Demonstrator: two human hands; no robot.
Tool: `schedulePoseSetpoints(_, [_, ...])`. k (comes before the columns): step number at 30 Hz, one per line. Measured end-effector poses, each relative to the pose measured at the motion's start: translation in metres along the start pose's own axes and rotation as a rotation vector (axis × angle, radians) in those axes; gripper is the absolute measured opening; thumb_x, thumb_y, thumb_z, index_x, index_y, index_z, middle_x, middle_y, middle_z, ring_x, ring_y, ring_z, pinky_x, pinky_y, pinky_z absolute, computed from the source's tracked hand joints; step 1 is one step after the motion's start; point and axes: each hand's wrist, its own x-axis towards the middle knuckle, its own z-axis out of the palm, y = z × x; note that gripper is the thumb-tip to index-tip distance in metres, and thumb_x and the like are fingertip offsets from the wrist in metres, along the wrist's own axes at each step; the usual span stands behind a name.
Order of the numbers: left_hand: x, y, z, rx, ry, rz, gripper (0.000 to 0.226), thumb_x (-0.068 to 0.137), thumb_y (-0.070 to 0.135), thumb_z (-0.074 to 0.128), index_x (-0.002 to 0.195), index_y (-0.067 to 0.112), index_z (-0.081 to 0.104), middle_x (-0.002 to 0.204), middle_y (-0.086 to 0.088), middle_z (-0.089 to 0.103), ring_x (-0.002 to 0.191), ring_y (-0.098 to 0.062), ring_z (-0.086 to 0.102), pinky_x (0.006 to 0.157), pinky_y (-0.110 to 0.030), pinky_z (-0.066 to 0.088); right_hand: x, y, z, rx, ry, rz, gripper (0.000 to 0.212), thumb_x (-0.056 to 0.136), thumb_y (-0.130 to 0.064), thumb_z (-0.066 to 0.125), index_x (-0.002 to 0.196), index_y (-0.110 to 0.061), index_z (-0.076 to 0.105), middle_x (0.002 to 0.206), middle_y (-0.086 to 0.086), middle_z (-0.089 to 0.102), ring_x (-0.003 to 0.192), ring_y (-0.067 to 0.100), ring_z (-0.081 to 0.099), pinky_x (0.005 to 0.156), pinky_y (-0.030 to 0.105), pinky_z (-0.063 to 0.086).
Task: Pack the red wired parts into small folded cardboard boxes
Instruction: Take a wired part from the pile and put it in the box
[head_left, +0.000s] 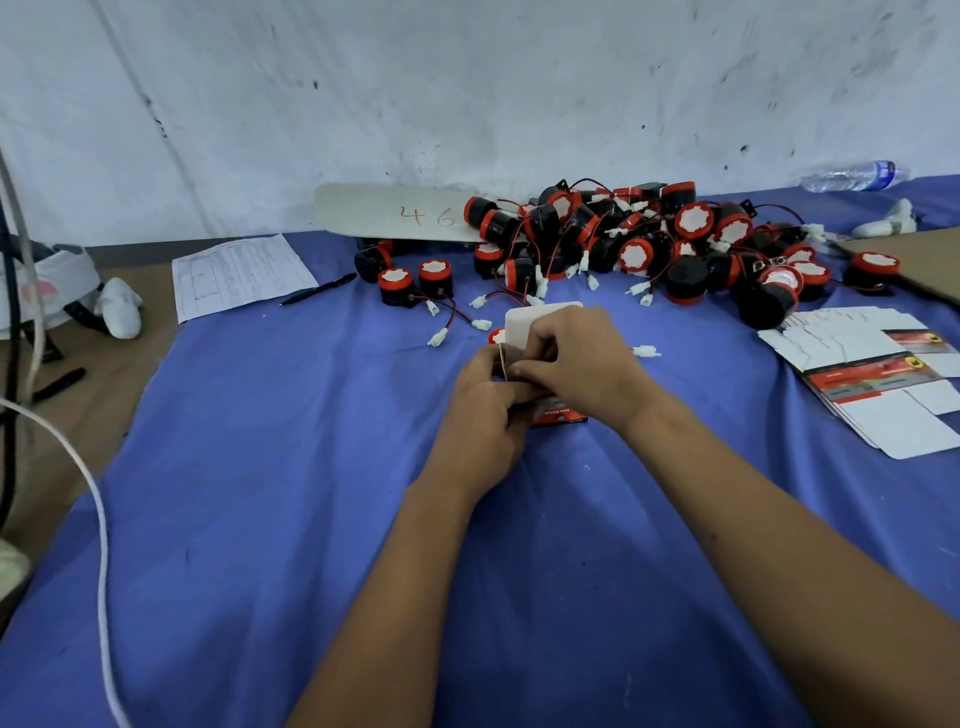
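Both hands, left (485, 400) and right (582, 358), pinch a small box (540, 325), mostly hiding it; its white flap stands upright.

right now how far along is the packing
Early, it seems. No finished boxes are in view. Both the left hand and right hand grip one small box, folding it. A big pile of red wired parts and flat box blanks remain.

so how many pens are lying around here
2: one pen on the blue cloth beside the paper form, another pen on the brown surface at far left. More may be hidden.
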Motion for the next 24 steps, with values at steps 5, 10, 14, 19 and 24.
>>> schedulePoseSetpoints(5, [0.001, 0.008, -0.013, -0.168, 0.033, -0.047, 0.032, 0.071, -0.013, 0.062, 0.081, 0.01, 0.082, 0.129, 0.021, 0.056, 0.11, 0.007, 0.061, 0.089, -0.011, 0.049, -0.002, 0.003, -0.001, -0.013, 0.038, -0.012, 0.014, 0.079, -0.009, 0.073, 0.067, -0.007, 0.067, 0.067, 0.001, 0.067, 0.069, 0.02, 0.06, 0.061, 0.033, 0.047])
schedulePoseSetpoints(10, [-0.001, 0.006, -0.015, -0.412, 0.092, -0.262, 0.038, 0.074, -0.004, 0.083, 0.078, 0.014, 0.049, 0.09, -0.014, 0.066, 0.086, -0.023, 0.065, 0.077, -0.042, 0.057, -0.005, 0.002, 0.003, 0.01, 0.039, -0.009, 0.015, 0.082, -0.011, 0.073, 0.068, -0.009, 0.068, 0.067, -0.003, 0.066, 0.075, 0.022, 0.059, 0.067, 0.027, 0.039])
schedulePoseSetpoints(14, [-0.001, 0.007, -0.016, -0.427, 0.095, -0.362, 0.058, 0.072, 0.013, 0.093, 0.082, 0.024, 0.037, 0.098, -0.018, 0.07, 0.101, -0.036, 0.068, 0.081, -0.056, 0.056, -0.005, -0.001, -0.005, 0.054, -0.033, 0.004, 0.007, 0.082, -0.008, 0.072, 0.076, -0.01, 0.076, 0.069, -0.007, 0.068, 0.072, 0.008, 0.059, 0.072, 0.022, 0.038])
schedulePoseSetpoints(19, [-0.001, 0.01, -0.016, -0.431, 0.094, -0.369, 0.056, 0.075, 0.007, 0.09, 0.083, 0.025, 0.038, 0.106, -0.013, 0.072, 0.112, -0.023, 0.069, 0.086, -0.054, 0.059, -0.006, -0.003, -0.009, 0.051, -0.124, 0.007, 0.014, 0.083, -0.004, 0.069, 0.09, -0.008, 0.08, 0.078, 0.007, 0.076, 0.075, 0.015, 0.069, 0.07, 0.026, 0.051])
schedulePoseSetpoints(24, [0.0, 0.013, -0.017, -0.387, 0.085, -0.381, 0.051, 0.07, 0.021, 0.087, 0.084, 0.021, 0.037, 0.104, -0.018, 0.069, 0.107, -0.035, 0.067, 0.083, -0.057, 0.057, -0.006, -0.002, -0.005, 0.059, -0.146, -0.002, 0.026, 0.084, -0.004, 0.067, 0.066, -0.02, 0.074, 0.064, 0.001, 0.069, 0.062, 0.013, 0.061, 0.054, 0.027, 0.043])
